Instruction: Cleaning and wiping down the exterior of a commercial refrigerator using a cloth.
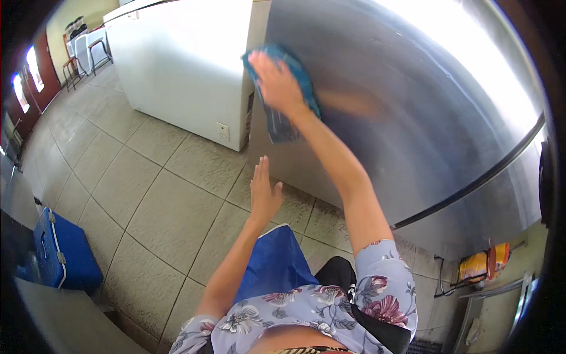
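My right hand (276, 84) lies spread on a teal cloth (283, 53), pressing it against the side of a large stainless steel appliance (398, 146) near its left edge. The cloth hangs down below the palm, and hand and cloth are slightly blurred. The steel surface reflects my forearm. My left hand (266, 190) is raised in the air above the tiled floor, fingers straight up and thumb apart, holding nothing. It is lower than the cloth and touches neither the cloth nor the steel.
A white chest freezer (181, 66) stands beside the steel appliance. At lower left is a blue cooler box (73, 252). Stools (98, 48) and a white table stand far off at upper left, near reddish doors (37, 84). A yellow and orange bag (482, 265) lies at lower right.
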The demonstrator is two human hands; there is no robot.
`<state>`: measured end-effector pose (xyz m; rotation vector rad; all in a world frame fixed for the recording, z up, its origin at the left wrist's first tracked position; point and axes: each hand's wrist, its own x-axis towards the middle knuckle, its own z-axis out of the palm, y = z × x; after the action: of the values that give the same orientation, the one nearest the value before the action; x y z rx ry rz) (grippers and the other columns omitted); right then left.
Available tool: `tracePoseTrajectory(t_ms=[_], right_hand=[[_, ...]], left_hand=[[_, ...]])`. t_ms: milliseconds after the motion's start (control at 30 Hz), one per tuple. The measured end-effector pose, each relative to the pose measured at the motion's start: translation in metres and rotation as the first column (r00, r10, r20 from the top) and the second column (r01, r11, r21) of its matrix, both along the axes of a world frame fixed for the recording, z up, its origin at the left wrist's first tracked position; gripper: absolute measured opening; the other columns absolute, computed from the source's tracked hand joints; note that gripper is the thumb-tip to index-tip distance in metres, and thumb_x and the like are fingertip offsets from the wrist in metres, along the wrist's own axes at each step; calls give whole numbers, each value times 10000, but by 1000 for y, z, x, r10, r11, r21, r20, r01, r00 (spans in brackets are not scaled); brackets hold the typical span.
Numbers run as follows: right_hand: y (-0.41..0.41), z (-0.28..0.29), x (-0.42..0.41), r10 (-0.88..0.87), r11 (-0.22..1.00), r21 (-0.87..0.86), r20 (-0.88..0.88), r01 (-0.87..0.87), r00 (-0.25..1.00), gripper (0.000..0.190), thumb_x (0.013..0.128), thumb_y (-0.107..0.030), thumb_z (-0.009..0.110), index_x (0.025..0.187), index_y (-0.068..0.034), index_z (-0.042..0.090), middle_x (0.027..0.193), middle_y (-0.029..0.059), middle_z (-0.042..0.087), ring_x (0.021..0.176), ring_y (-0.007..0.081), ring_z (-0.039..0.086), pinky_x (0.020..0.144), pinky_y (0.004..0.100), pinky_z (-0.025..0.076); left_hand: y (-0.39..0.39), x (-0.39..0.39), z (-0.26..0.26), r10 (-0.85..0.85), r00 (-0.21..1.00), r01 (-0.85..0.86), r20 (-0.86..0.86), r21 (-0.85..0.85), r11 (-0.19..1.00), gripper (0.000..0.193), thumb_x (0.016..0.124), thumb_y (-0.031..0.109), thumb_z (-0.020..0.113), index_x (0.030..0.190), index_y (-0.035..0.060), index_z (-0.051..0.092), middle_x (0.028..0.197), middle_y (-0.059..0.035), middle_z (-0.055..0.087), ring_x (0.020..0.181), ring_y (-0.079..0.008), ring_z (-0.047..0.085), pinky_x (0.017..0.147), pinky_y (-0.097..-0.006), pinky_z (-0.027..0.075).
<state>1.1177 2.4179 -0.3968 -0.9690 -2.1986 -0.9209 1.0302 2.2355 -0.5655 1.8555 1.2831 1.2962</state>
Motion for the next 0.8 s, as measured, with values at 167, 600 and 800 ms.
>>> tracePoseTrajectory(t_ms=[167,600,800], right_hand=[[-3,-181,37,149,735,-645,-143,-206,978,653,818,46,410,1428,-137,265,1462,54,302,1326,209,318,1081,359,255],[-109,35,157,-399,899,160,-89,409,913,643,860,-384,521,1421,-160,302,1464,56,306,1348,232,281,1025,524,249],[-136,51,194,-473,773,260,-370,578,800,648,868,-453,456,1395,-92,348,1461,99,306,1355,256,260,1055,523,185]], left_hand=[[-10,-9,-8,34,997,-31,-63,61,998,747,762,-1,587,1406,-6,208,1435,-214,274,1329,-365,267,1097,-429,203],[-12,38,17,-142,987,144,-71,21,989,744,810,64,565,1440,82,168,1480,-146,216,1363,-375,185,1057,-535,208],[-21,81,18,-279,960,281,-37,75,957,746,806,53,561,1440,81,170,1475,-161,220,1358,-381,193,1053,-531,212]])
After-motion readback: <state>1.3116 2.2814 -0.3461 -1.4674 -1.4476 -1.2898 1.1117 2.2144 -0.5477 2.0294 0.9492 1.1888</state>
